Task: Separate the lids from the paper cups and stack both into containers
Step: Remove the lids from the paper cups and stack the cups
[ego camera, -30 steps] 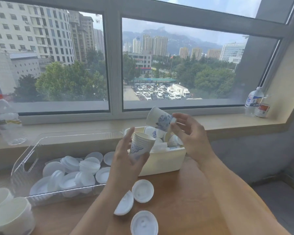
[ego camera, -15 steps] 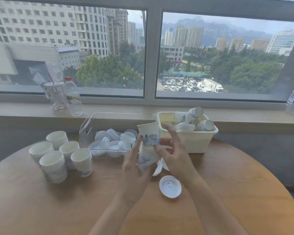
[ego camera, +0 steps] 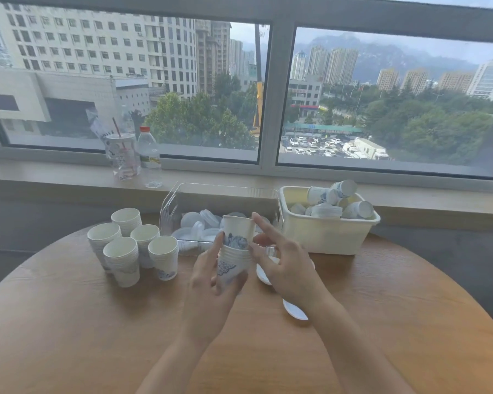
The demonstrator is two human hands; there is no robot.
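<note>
— Report on the hands first.

— The left hand [ego camera: 211, 282] grips a short stack of nested cups [ego camera: 231, 264] from the left side, thumb and fingers curled round it. The top cup [ego camera: 237, 233], printed in blue, sits partly inserted in that stack and is upright. The right hand [ego camera: 285, 265] is beside it on the right with fingers spread and mostly straight; one fingertip reaches the top cup's rim. Whether the right thumb presses the cup wall I cannot tell.

— Position over the table?

— Above the middle of the round wooden table [ego camera: 69, 336], towards its far edge.

— Containers?

— Two at the far edge, touching side by side. The clear tray [ego camera: 171, 206] holds loose white lids [ego camera: 194, 223]. The cream bin [ego camera: 325, 237] to its right holds lidded cups [ego camera: 356, 209] lying on their sides.

— Other task items?

— Five stacks of open cups [ego camera: 125, 251] stand grouped near the far left edge, just left of the clear tray. Two loose lids lie on the table under the right hand: one [ego camera: 264, 275] near the tray, another [ego camera: 293, 311] nearer the person, both partly hidden.

— Anything off the table?

— On the window sill [ego camera: 54, 173], a plastic drink cup with a straw [ego camera: 123, 155] and a water bottle [ego camera: 149, 155] stand close together.
</note>
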